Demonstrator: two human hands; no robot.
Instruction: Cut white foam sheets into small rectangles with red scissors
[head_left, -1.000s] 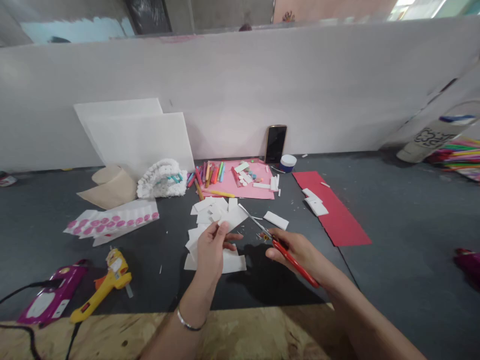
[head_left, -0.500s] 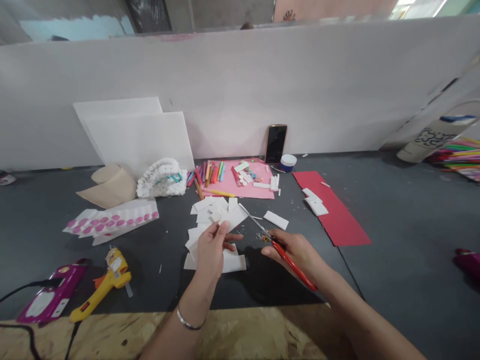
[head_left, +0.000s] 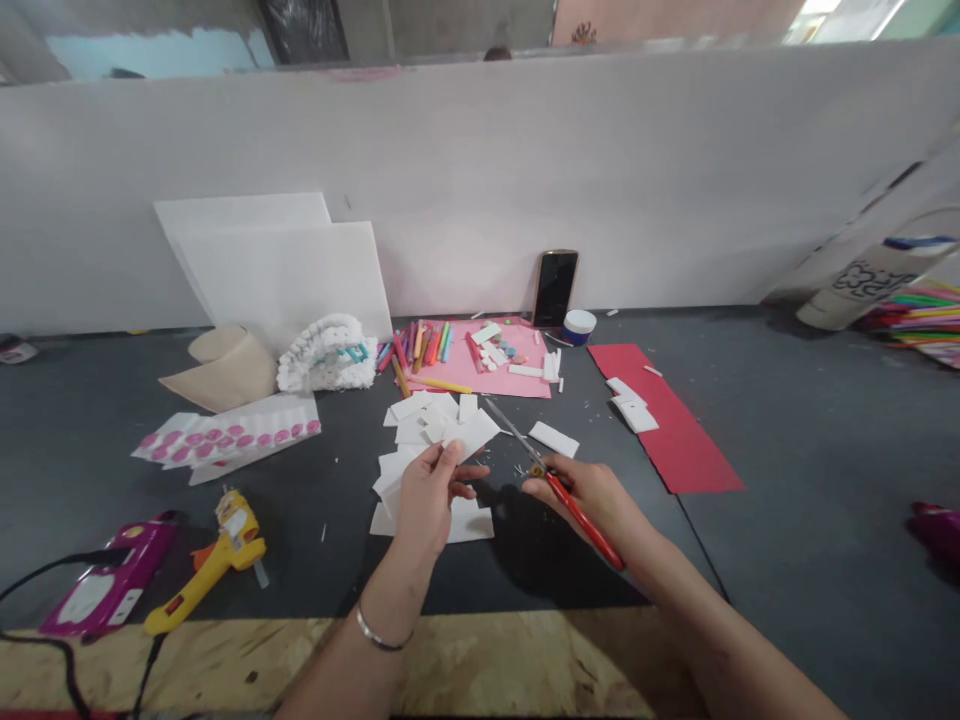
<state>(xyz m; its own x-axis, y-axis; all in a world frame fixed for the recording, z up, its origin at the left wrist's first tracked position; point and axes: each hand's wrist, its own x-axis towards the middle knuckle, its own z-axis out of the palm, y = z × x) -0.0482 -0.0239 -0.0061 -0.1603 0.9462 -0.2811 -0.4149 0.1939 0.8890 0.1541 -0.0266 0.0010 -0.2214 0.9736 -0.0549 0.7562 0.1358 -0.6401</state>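
Observation:
Pinched between the thumb and fingers of my left hand is a small white piece of paper. My right hand grips red-handled scissors; their blades look nearly closed and point up and left, just right of the paper's corner, apparently apart from it. Under and around my left hand lie several loose white paper pieces, partly hidden by it. A folded white strip rests on the dark table beyond my right hand, and tiny white clippings are scattered between the hands.
At left lie a yellow glue gun and a purple device with cables. Oil-pastel-like sticks and small bits cover pink paper at the back. A phone leans on the partition beside a small jar. Red paper is at right.
The scissors have drawn slightly away from the white paper's edge, and their blades have come closer together. My left hand keeps its hold on the paper. The view has shifted slightly.

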